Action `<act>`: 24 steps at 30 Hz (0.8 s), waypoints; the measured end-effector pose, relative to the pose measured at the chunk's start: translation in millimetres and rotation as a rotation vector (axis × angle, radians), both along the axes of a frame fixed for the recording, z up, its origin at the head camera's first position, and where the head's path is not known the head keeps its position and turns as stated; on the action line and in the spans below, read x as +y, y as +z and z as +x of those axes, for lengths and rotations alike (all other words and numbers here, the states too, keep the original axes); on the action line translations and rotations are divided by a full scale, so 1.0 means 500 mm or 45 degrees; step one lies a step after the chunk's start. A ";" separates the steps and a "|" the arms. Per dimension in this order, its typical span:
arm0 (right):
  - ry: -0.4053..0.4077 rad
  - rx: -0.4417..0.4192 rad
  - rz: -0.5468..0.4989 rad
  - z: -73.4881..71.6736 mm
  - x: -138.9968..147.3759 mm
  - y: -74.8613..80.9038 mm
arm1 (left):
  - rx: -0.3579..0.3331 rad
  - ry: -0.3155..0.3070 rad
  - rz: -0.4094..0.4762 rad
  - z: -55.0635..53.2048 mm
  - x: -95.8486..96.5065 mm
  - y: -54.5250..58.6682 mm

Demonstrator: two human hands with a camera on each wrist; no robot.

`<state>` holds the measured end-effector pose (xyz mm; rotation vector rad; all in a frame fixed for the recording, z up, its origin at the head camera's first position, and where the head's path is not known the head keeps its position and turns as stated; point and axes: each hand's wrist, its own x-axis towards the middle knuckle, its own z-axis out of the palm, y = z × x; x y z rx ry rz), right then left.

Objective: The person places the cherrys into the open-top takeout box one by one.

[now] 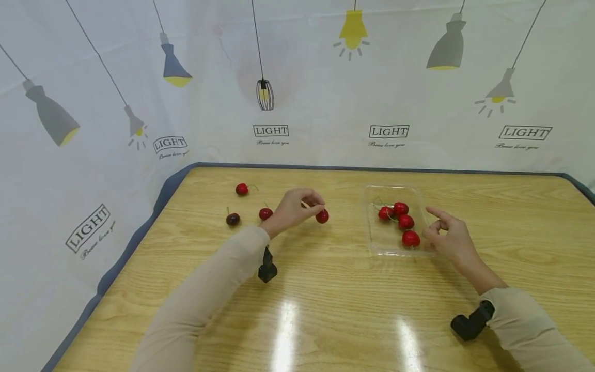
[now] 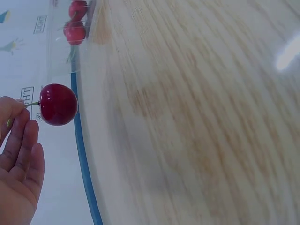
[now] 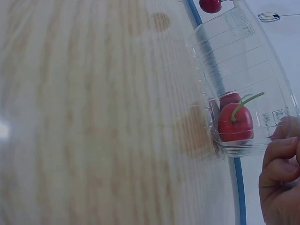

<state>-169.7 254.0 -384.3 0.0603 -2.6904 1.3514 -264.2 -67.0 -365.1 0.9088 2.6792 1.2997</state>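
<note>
My left hand pinches the stem of a dark red cherry, which hangs above the table, left of a clear plastic container. Its stem is between thumb and fingertips in the left wrist view. My right hand grips the container's right rim with thumb and curled fingers, the index finger stretched out. Inside the container lie several red cherries; in the right wrist view one cherry shows its green stem through the wall.
Left of my left hand lie a bright red cherry, a very dark cherry and another red cherry, partly behind the hand. The wooden table ends at a blue edge before a lamp-printed backdrop.
</note>
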 end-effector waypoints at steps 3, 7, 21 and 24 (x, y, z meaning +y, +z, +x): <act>-0.001 0.001 -0.002 0.001 0.000 0.000 | -0.003 -0.003 0.006 0.004 0.000 0.004; -0.002 -0.002 0.007 0.000 0.000 -0.002 | -0.004 -0.009 0.024 0.009 0.000 0.013; -0.011 0.008 0.060 -0.008 0.005 -0.006 | -0.011 0.000 0.068 0.019 0.008 0.040; -0.012 -0.002 0.059 -0.009 0.005 -0.005 | -0.016 -0.022 0.075 0.021 0.014 0.043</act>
